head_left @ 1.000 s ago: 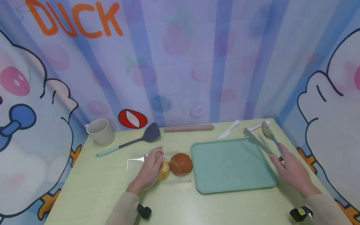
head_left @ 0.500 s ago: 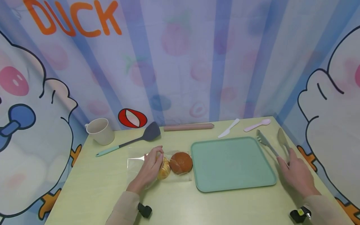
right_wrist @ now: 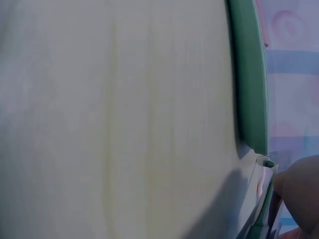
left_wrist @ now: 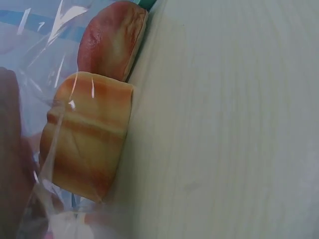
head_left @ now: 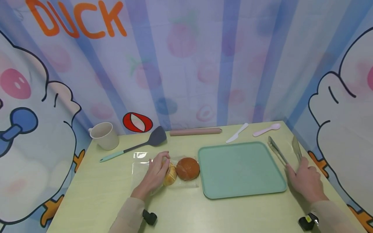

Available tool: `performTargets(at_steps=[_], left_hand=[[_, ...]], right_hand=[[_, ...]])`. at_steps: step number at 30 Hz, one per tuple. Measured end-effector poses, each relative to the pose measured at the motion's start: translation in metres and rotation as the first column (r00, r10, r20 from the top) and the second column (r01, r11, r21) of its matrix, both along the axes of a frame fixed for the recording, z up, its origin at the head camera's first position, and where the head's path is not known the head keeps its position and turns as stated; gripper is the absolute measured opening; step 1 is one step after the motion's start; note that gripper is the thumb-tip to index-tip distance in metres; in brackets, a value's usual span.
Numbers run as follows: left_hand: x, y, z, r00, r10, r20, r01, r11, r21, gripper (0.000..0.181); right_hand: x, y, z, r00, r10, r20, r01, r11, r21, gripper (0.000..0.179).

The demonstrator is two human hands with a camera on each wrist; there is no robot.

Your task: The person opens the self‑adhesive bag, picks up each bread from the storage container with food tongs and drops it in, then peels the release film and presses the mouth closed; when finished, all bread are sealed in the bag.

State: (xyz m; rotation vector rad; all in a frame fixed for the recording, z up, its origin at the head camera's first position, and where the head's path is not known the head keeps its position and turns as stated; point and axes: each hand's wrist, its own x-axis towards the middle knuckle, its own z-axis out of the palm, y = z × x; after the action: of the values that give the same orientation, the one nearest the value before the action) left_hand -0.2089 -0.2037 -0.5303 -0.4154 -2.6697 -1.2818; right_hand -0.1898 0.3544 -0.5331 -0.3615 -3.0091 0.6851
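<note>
Just left of the green tray (head_left: 240, 170): round brown bun (head_left: 187, 169), close to the rim; contact cannot be told. Next left, golden bread piece (head_left: 170, 178), seemingly against the bun. Clear film (head_left: 141, 173) crosses the golden piece; whether it is a closed bag is unclear. Left hand (head_left: 155, 171) lies over the film, left of the tray, fingers bent beside the golden piece; cannot tell whether they pinch anything. Right hand (head_left: 307, 181) grips metal tongs (head_left: 278, 151) right of the tray, their arms spread wide.

Handling, judged: both breads look light, probably soft, easily dented. Film likely slick, prone to slide and crinkle. Best hold: bun's sides, low, with light pressure. Tongs look stiff and springy; grip near the hinge end, arms evenly squeezed.
</note>
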Motion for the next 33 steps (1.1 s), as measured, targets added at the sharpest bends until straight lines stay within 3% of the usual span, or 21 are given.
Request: performTargets(at_steps=[4, 7, 12, 17, 20, 24, 28, 33], left_hand=[[0.000, -0.001, 0.005, 1.000, -0.013, 0.007, 0.013, 1.000, -0.007, 0.025], [0.000, -0.003, 0.009, 0.999, -0.024, 0.030, 0.024, 1.000, -0.011, 0.028], [-0.001, -0.005, 0.016, 0.998, -0.042, 0.054, 0.044, 0.999, -0.031, 0.033], [-0.005, -0.006, 0.028, 0.996, -0.063, 0.065, 0.066, 0.996, -0.054, 0.039], [-0.008, -0.005, 0.036, 0.994, -0.093, 0.060, 0.097, 0.993, -0.071, 0.042], [-0.013, -0.004, 0.044, 0.989, -0.135, 0.062, 0.141, 0.984, -0.108, 0.042], [-0.020, 0.002, 0.051, 0.981, -0.175, 0.087, 0.187, 0.970, -0.155, 0.041], [-0.034, 0.016, 0.061, 0.967, -0.240, 0.085, 0.253, 0.943, -0.216, 0.041]], right_hand=[[0.000, 0.001, 0.003, 0.999, -0.007, 0.035, 0.007, 1.000, 0.013, 0.085], [-0.001, -0.001, 0.006, 1.000, -0.008, 0.014, 0.008, 0.999, 0.037, 0.083], [0.000, -0.013, 0.013, 0.987, 0.048, -0.156, -0.036, 0.996, 0.078, 0.072], [0.000, -0.036, 0.025, 0.939, 0.159, -0.306, -0.171, 0.985, -0.013, 0.068], [0.001, -0.053, 0.033, 0.898, 0.229, -0.376, -0.268, 0.962, -0.054, 0.062], [0.004, -0.075, 0.041, 0.857, 0.308, -0.413, -0.366, 0.928, -0.065, 0.056], [0.008, -0.098, 0.050, 0.849, 0.364, -0.384, -0.437, 0.892, -0.120, 0.055], [0.012, -0.129, 0.057, 0.848, 0.429, -0.311, -0.508, 0.826, -0.245, 0.058]])
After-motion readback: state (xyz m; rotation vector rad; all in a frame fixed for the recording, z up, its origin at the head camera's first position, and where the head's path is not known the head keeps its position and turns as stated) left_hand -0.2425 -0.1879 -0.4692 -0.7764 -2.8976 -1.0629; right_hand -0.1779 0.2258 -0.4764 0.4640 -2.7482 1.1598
